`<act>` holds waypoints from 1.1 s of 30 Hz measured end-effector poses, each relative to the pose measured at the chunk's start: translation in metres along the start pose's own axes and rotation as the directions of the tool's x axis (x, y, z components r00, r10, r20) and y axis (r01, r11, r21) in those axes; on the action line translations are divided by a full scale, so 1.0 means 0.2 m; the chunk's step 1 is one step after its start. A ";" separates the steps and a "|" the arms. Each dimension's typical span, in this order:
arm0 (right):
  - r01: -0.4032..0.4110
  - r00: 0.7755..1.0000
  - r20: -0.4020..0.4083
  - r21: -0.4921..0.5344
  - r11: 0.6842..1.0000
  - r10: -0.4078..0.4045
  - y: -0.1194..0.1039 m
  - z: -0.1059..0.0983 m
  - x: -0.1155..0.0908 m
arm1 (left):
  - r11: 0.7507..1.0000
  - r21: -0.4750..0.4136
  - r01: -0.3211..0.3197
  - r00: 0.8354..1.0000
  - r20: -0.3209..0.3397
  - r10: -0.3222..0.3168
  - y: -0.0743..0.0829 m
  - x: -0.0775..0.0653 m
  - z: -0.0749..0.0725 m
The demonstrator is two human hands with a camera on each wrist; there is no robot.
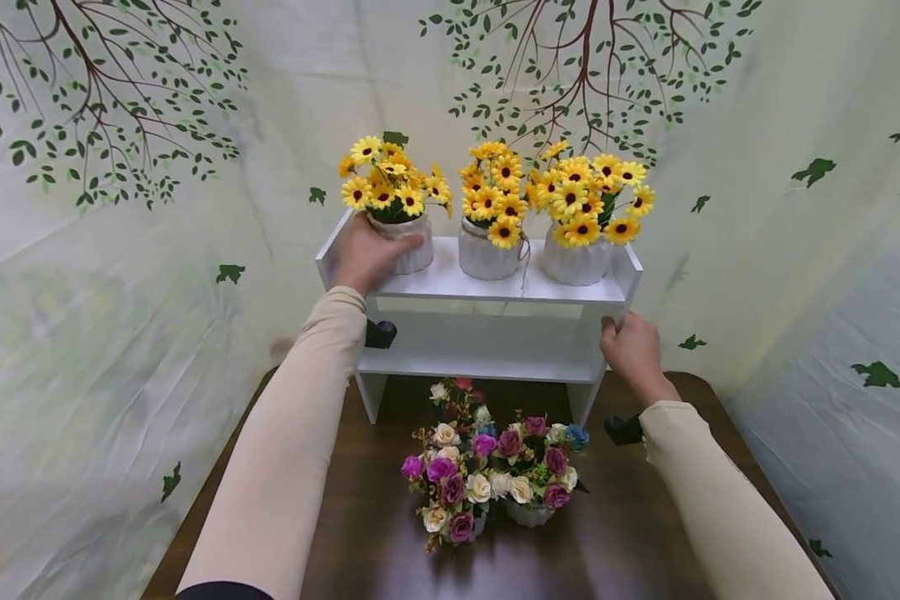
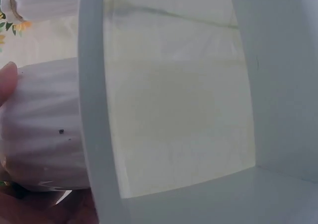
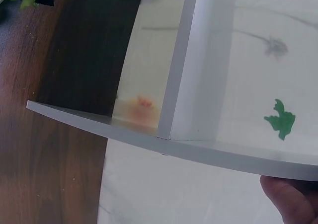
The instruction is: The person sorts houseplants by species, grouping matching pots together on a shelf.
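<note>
My left hand (image 1: pixel 371 252) grips a ribbed white pot (image 1: pixel 417 250) of yellow daisies (image 1: pixel 382 192) at the left end of the white shelf's top board. The thumb lies across the pot's front; the left wrist view shows this pot (image 2: pixel 44 124) beyond the board's edge, with fingers around it. At the shelf's right side panel (image 3: pixel 134 143), my right hand (image 1: pixel 636 350) holds the panel below the top board, fingers curled. A fingertip (image 3: pixel 285 196) presses the panel's outer side in the right wrist view; the other fingers are mostly hidden.
Two more daisy pots, one in the middle (image 1: pixel 489 252) and one at right (image 1: pixel 576 257), share the top board. Pots of mixed roses (image 1: pixel 450 483) stand on the dark table (image 1: pixel 367 550) before the shelf (image 1: pixel 480 367). Behind hangs a leaf-patterned curtain (image 1: pixel 285 100).
</note>
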State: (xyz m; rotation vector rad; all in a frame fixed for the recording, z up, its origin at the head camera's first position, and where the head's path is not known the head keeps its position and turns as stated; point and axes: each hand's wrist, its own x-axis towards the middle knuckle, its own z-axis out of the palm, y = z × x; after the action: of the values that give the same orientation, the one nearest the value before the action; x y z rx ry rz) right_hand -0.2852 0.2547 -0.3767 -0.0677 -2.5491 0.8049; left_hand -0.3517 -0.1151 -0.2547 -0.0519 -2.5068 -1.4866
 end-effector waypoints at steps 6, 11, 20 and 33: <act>-0.031 0.998 0.049 0.001 1.000 0.031 0.01 -0.01 -0.02 | 0.998 -0.055 0.019 1.000 -0.004 -0.019 -0.02 0.00 0.05; -0.042 0.998 0.036 -0.016 0.999 0.042 0.02 -0.02 -0.02 | 0.999 -0.048 0.023 1.000 -0.006 -0.023 -0.03 0.01 0.09; 0.007 0.999 0.037 0.007 1.000 -0.008 0.00 -0.02 -0.01 | 0.999 -0.018 -0.034 0.997 -0.069 0.032 -0.05 0.02 0.09; -0.008 0.999 0.037 0.008 1.000 0.007 0.01 0.00 0.01 | 0.997 -0.079 -0.003 0.998 -0.055 -0.001 -0.05 0.03 0.11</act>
State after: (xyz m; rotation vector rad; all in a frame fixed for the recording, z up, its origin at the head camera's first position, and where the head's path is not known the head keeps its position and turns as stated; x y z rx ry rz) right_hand -0.2861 0.2575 -0.3770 -0.0606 -2.5815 0.8261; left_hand -0.3633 -0.1016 -0.2708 -0.0250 -2.4044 -1.5647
